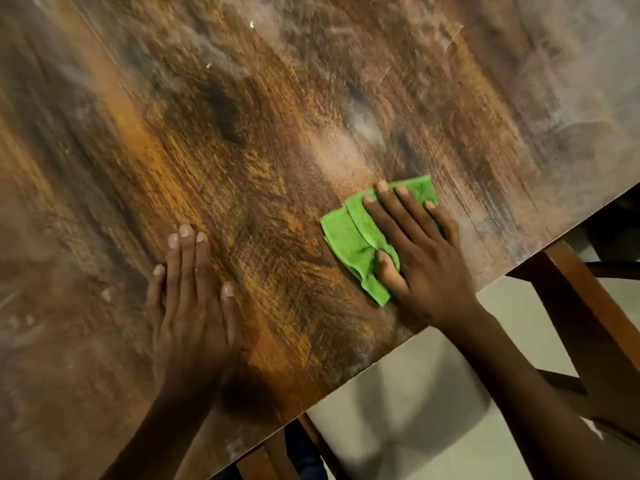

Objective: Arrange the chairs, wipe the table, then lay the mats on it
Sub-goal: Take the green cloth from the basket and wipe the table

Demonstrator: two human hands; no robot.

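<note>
a folded green cloth (360,237) is pressed flat against the wooden desk (242,150) under the right hand (419,251), close to the near edge, in what is judged to be the wiping step of the task. the fingers (382,199) are spread wide across the cloth and the thumb is laid along its lower fold, so that nothing is pinched; the cloth is pinned by the palm, a hold that is well suited to pushing it across the surface with even pressure. the left hand (194,306) is laid flat on the bare wood, well apart from the cloth, fingers straight and close together and holding nothing; it is judged to be set there as a brace, so that weight can be leaned over the desk while the other arm reaches. pale, dusty smears and a few small white specks (209,65) are seen farther up the surface, well beyond the cloth, which suggests that much of the top is not yet wiped. the wood is blurred in places, so finer marks cannot be made out. no mats are seen on the desk or anywhere in view. below the near edge, part of a brown wooden frame (585,306) is seen over a pale floor (415,410); whether it belongs to a chair or to the desk cannot be told.
</note>
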